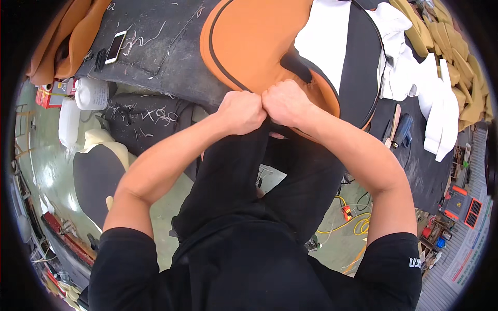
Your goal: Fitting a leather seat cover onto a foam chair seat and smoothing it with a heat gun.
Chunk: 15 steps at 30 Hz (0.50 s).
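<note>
An orange cover (254, 36), leather-like and edged with black piping (220, 64), lies on the dark table in front of me. My left hand (241, 112) and my right hand (288, 103) are both closed in fists at its near edge, knuckles touching. The piping runs into the spot where they meet, so they grip the cover's edge there; the exact pinch is hidden by my fingers. Right of my right hand, the cover curls up around a dark opening (296, 67). White fabric (324, 36) and a black panel (362, 62) adjoin it.
A smartphone (115, 47) and thread scraps lie on the table's left part. Tan pieces (451, 57) are heaped at the far right, near white cloth scraps (399, 57). A wooden-handled tool (395, 122) and a blue tool (404, 130) lie at right. White jugs (91, 94) stand at left.
</note>
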Tool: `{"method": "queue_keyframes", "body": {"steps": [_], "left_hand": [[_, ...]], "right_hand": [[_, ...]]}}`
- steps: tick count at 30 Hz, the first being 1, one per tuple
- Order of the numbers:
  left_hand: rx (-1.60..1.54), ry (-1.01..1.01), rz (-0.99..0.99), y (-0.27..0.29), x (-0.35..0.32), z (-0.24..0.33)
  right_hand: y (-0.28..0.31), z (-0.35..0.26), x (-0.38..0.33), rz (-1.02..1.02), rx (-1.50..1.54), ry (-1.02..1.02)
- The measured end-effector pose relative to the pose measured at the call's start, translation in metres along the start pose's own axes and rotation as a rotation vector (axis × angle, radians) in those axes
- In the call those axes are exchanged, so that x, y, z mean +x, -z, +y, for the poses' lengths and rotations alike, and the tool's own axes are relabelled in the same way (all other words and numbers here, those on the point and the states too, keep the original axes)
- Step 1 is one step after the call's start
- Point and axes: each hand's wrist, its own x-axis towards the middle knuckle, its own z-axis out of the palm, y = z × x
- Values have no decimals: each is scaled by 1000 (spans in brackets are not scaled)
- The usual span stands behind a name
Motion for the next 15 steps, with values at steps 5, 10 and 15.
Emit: {"method": "queue_keyframes", "body": {"steps": [5, 10, 15], "left_hand": [[14, 1, 48, -18, -2, 29], [-65, 112, 106, -19, -6, 53], [-57, 169, 186, -33, -8, 48]], "right_hand": [[1, 18, -31, 45, 80, 92], [17, 67, -107, 339, 39, -265], [4, 63, -141, 290, 148, -1117]]}}
